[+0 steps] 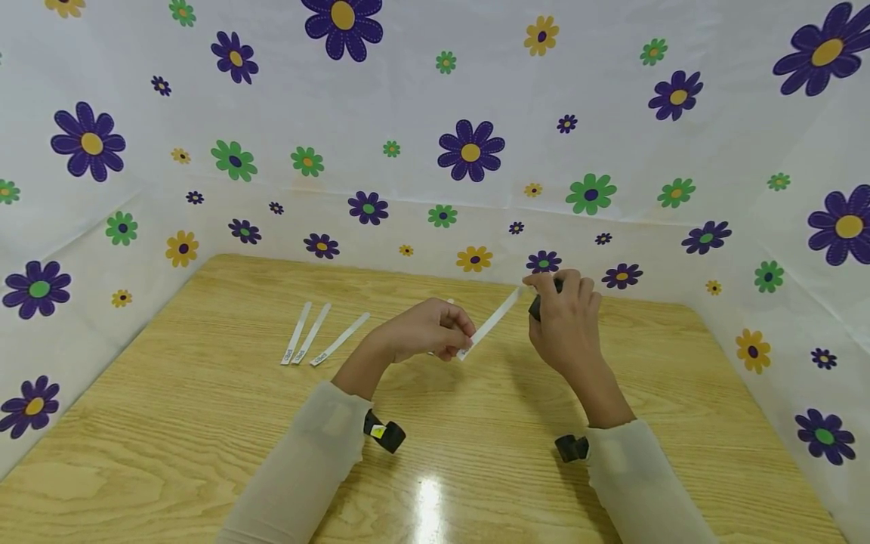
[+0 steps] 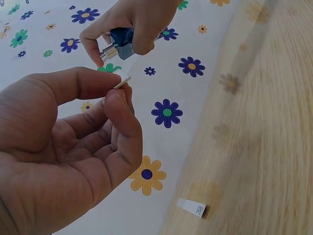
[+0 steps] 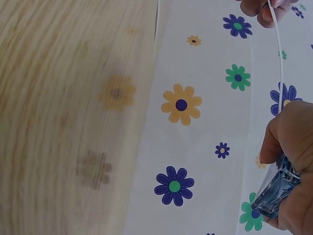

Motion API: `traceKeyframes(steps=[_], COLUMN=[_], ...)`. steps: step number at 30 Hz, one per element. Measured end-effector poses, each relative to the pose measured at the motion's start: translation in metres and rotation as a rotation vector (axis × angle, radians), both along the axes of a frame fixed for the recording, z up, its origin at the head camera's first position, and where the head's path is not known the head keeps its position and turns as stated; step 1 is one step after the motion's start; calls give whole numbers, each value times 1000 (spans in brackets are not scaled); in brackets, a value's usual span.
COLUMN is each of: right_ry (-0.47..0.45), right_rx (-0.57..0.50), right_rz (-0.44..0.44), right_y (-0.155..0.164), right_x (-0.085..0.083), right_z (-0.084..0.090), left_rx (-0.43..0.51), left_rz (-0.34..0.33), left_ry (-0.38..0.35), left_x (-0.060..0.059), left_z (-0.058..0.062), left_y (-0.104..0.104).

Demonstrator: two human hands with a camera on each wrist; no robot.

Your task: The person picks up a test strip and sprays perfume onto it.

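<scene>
My left hand pinches the printed end of a long white paper test strip between thumb and fingertips. The strip slants up to the right, above the table, and in the left wrist view its end shows edge-on. My right hand grips a small dark-blue glass perfume spray bottle with a silver neck. Its index finger lies over the top of the sprayer, and the nozzle is near the strip's far end. In the right wrist view the bottle is partly covered by the fingers.
Three more white strips with printed ends lie on the wooden table left of my left hand. Another strip lies behind that hand, mostly hidden in the head view. A white flower-print cloth walls the back and sides.
</scene>
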State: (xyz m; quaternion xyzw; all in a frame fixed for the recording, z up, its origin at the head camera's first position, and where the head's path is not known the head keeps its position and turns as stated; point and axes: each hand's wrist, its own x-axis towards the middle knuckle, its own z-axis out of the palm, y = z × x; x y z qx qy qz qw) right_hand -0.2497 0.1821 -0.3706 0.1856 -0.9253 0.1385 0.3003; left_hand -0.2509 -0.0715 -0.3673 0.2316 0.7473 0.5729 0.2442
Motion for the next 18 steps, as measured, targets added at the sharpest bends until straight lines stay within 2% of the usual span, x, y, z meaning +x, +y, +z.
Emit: traceKeyframes(steps=[6,18], right_ry=[18,15], right_rx=[-13,-30], right_rz=[9,33], right_y=[1,3], right_x=[-1,-1], right_z=[0,1], left_rx=[-7,-24], left_rz=[23,153], left_ry=[2,-24], left_x=[-3,-16], left_z=[-2,-8], left_y=[-5,-30])
